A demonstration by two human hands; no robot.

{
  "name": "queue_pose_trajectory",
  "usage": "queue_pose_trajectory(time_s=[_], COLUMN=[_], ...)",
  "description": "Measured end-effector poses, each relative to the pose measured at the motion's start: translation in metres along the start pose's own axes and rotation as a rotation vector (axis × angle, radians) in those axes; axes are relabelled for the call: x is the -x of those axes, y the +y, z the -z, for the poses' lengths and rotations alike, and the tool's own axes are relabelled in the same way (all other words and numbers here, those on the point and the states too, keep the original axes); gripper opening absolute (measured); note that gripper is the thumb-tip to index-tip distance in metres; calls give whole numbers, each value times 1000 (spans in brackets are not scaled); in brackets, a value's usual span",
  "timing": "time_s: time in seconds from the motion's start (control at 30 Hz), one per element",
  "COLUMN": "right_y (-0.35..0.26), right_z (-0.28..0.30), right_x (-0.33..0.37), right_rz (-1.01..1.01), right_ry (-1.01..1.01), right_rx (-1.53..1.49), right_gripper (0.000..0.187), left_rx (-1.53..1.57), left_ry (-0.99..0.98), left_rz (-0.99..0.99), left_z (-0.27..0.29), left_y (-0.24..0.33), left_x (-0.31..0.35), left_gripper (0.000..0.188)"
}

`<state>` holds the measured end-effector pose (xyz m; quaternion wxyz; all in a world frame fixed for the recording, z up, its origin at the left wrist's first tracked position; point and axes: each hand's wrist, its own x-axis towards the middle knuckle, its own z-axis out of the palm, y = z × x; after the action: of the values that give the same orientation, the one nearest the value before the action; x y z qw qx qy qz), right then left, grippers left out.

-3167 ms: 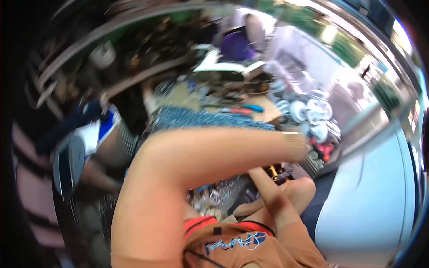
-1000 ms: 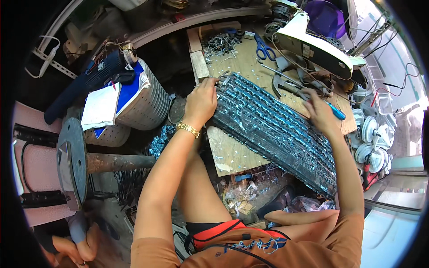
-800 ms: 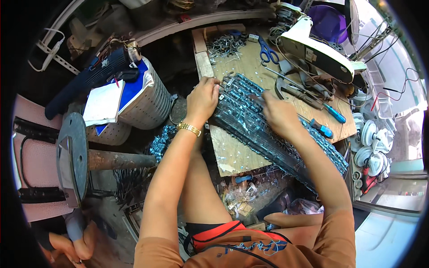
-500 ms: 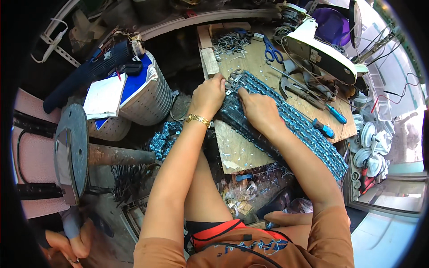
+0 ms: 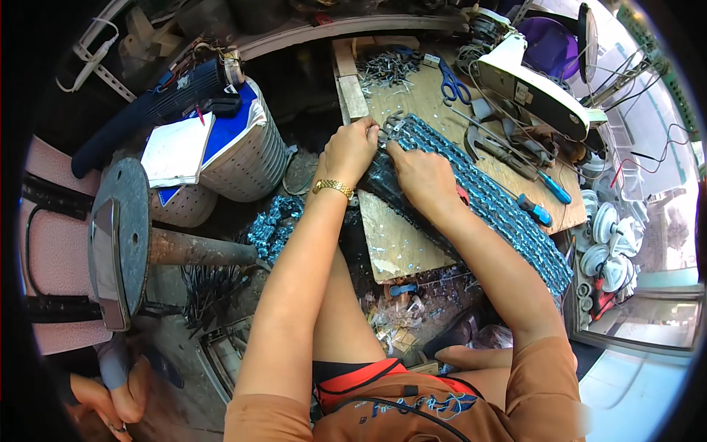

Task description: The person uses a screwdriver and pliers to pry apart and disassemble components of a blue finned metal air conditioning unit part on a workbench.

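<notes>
Partly hidden under both hands, the near end of a long band of blue-tinted metal chain links (image 5: 501,210) lies slantwise across the wooden tabletop (image 5: 401,247), and its far end runs away to the right of the right arm toward the edge of the board. The left hand (image 5: 350,151) curls over the band's top corner, its fingers pinched on a small bright metal piece (image 5: 390,125); what that piece is exactly is too small to tell. The right hand (image 5: 420,173) presses down on the band just beside the left, fingertips touching the same spot, so the links beneath the palms cannot be made out. A gold wristwatch (image 5: 333,187) sits on the left wrist.

Beyond the hands, a heap of small metal parts (image 5: 387,66) and blue-handled scissors (image 5: 453,81) lie on the tabletop. To the right of the right hand are pliers (image 5: 493,147), a blue-handled screwdriver (image 5: 549,184) and a white machine (image 5: 534,85) that blocks what is behind it. Left of the left hand stands a white ribbed basket (image 5: 247,158) carrying a notebook (image 5: 177,151). Below the left arm a pile of more blue links (image 5: 272,228) rests on the floor beside a round metal stool (image 5: 121,236). Someone else's hand (image 5: 110,401) is cut off at the lower left corner.
</notes>
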<state>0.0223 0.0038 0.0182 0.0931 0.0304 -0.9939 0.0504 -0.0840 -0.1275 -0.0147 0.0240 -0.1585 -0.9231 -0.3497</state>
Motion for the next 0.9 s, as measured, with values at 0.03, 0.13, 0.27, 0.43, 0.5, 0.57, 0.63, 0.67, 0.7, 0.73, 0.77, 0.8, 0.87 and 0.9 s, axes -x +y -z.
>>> queue_pose_trajectory(time_s=[0.03, 0.13, 0.27, 0.43, 0.5, 0.57, 0.63, 0.67, 0.7, 0.73, 0.77, 0.8, 0.87, 0.9], right_y=[0, 4, 2, -3, 1, 4, 6, 6, 5, 6, 9, 12, 11, 8], right_z=[-2, -11, -14, -12, -10, -8, -5, -4, -2, -2, -1, -2, -2, -1], right_x=[1, 6, 5, 1, -1, 2, 3, 3, 4, 6, 9, 11, 12, 13], right_rz=[0, 62, 55, 56, 87, 87, 89, 68, 46, 49, 70, 92, 97, 81], right_ry=[-1, 121, 135, 133, 114, 96, 78, 15, -47, -50, -14, 21, 28, -23], right_rx=[0, 41, 54, 63, 88, 84, 78, 71, 64, 62, 70, 78, 73, 61], right_gripper=[17, 17, 15, 13, 14, 15, 16, 22, 29, 29, 26, 23, 24, 27], left_rx=[-30, -72, -104, -121, -123, -124, -128, -134, -135, -141, -147, -147, -142, -145], left_ry=[1, 8, 19, 37, 50, 61, 64, 65, 65, 63, 64, 65, 77, 75], left_rz=[-1, -7, -15, -25, -19, 9, 22, 33, 37, 35, 30, 30, 30, 34], left_z=[1, -1, -2, -3, -3, -3, -1, -2, -2, -3, -3, -3, -3, -3], left_y=[0, 4, 4, 5, 6, 8, 10, 10, 10, 11, 12, 12, 12, 10], left_x=[1, 1, 1, 1, 2, 4, 4, 5, 5, 5, 4, 4, 6, 6], left_gripper=[29, 29, 29, 30, 30, 31, 31, 31, 31, 31, 31, 31, 31, 31])
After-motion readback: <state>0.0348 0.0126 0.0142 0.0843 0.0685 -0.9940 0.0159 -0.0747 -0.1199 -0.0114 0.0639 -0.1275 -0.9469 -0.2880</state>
